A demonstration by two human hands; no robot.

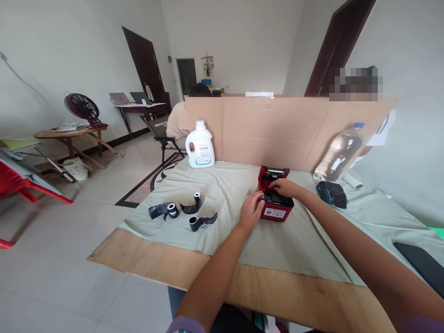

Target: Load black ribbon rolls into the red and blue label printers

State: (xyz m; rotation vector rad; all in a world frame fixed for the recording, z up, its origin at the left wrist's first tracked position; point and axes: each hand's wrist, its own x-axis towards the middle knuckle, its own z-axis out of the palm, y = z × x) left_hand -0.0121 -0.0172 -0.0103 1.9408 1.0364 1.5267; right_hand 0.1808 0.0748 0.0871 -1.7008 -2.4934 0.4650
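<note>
A small red and black printer (275,213) stands on the cloth with its lid (276,172) raised and a white label on its front. My left hand (251,208) holds the printer's left side, its fingers over the upper edge. From the right, my right hand (283,187) reaches into the open compartment with fingers bent; whatever lies at the fingertips is hidden. Left of the printer are three small rolls of dark-faced paper, each partly unwound: one roll (172,210) at the left, another (197,198) farther back, and a third (194,224) nearer me.
A white jug (201,147) stands at the back left before a cardboard screen (270,129). On the right are a large clear bottle (338,155), a dark device (332,194), a white roll (353,179) and a phone (421,261). People sit beyond the screen.
</note>
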